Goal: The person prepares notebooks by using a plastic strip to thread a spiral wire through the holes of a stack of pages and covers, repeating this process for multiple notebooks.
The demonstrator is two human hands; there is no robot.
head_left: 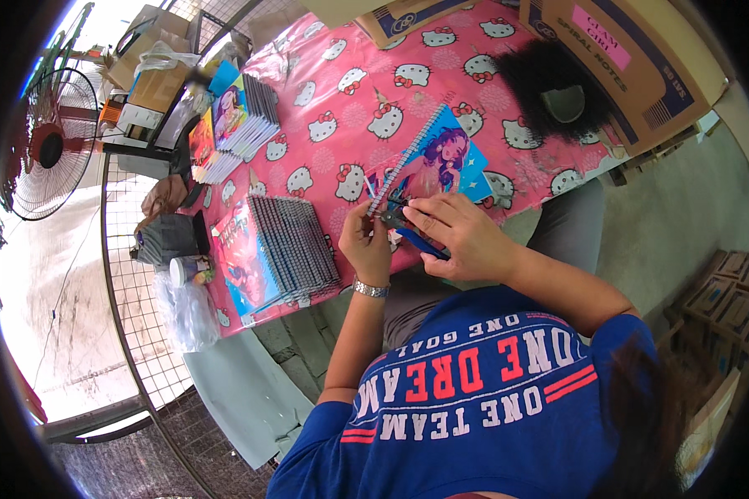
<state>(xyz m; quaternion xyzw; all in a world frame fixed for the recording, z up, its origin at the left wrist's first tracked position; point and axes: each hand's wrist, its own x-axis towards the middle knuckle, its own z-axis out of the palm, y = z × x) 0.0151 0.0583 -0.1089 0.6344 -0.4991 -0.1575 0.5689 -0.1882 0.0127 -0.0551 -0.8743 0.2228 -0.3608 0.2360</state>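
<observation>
A spiral notebook [448, 156] with a blue, pink and purple illustrated cover lies tilted on the pink table, its wire spine running up to the right. My left hand [366, 244] grips the near end of that spine, fingers closed. Blue-handled pliers [422, 241] are in my right hand [468, 239], with their jaws at the spine's near end, beside my left fingertips. Exactly what the jaws touch is too small to make out. On the left, close to the table's front edge, stands a thick pile of spiral notebooks [295, 245].
Another notebook pile [241, 121] sits farther back on the left. A black bristly object [553, 96] rests at the right before a cardboard box [628, 58]. A white-lidded jar [183, 271] and clear plastic bag [187, 312] are at the left edge, and a fan [50, 150] stands beyond.
</observation>
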